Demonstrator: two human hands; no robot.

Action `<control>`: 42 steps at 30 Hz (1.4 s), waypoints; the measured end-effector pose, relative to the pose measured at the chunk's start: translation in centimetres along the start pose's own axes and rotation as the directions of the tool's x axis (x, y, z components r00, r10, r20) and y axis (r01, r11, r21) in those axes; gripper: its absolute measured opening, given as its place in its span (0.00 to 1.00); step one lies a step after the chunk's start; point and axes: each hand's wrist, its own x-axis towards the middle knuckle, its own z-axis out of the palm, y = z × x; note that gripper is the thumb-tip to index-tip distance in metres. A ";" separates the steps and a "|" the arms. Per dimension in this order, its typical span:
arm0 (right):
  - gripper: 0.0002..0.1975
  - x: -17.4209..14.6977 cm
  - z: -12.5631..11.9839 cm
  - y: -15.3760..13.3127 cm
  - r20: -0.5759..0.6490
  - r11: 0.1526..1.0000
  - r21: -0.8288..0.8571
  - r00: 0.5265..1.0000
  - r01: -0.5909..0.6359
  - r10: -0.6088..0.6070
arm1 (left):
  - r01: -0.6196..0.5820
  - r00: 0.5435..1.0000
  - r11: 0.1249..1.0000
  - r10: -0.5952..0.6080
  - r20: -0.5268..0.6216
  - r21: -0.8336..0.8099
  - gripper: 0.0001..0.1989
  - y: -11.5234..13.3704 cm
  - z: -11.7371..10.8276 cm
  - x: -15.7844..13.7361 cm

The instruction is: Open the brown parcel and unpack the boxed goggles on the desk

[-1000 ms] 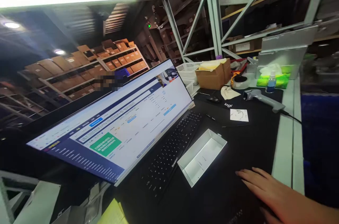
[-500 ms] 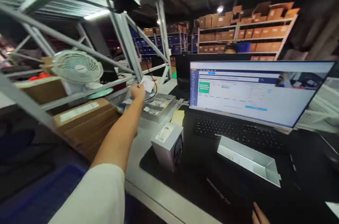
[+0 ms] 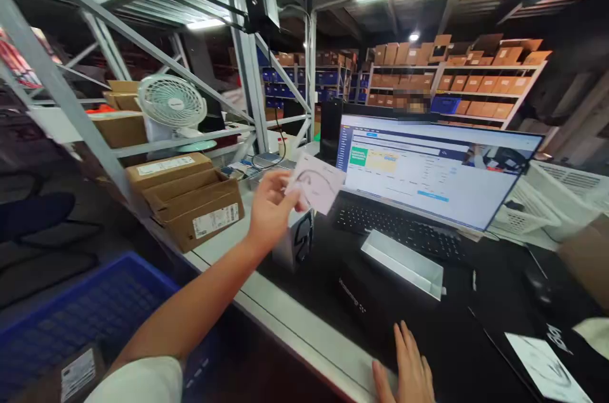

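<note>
In the head view, the left hand (image 3: 270,211) at frame centre pinches one white card (image 3: 316,185) between thumb and fingers, held up in the air before the one monitor (image 3: 428,168). The card is picked up, not yet set down. The right hand (image 3: 409,371), bottom centre, rests flat and spread on the black mat (image 3: 457,352). One open white tray (image 3: 404,261) lies before one keyboard (image 3: 394,225); one small box (image 3: 297,241) stands below the card.
</note>
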 end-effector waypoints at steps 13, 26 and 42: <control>0.30 1.1 -3.3 -1.0 0.116 0.990 0.099 0.989 -0.102 0.091 | -0.087 0.744 0.860 -0.280 0.607 0.503 0.22 -10.6 13.8 -3.8; 0.26 1.5 -4.6 -1.9 0.100 0.939 0.288 0.981 -0.188 0.165 | -0.522 0.302 0.745 -0.293 0.907 0.414 0.20 -11.2 13.6 -5.2; 0.37 10.7 -13.9 22.3 0.272 0.585 -0.473 0.522 -0.659 0.808 | -0.703 0.353 0.708 0.263 0.898 0.069 0.19 -10.3 5.3 -10.9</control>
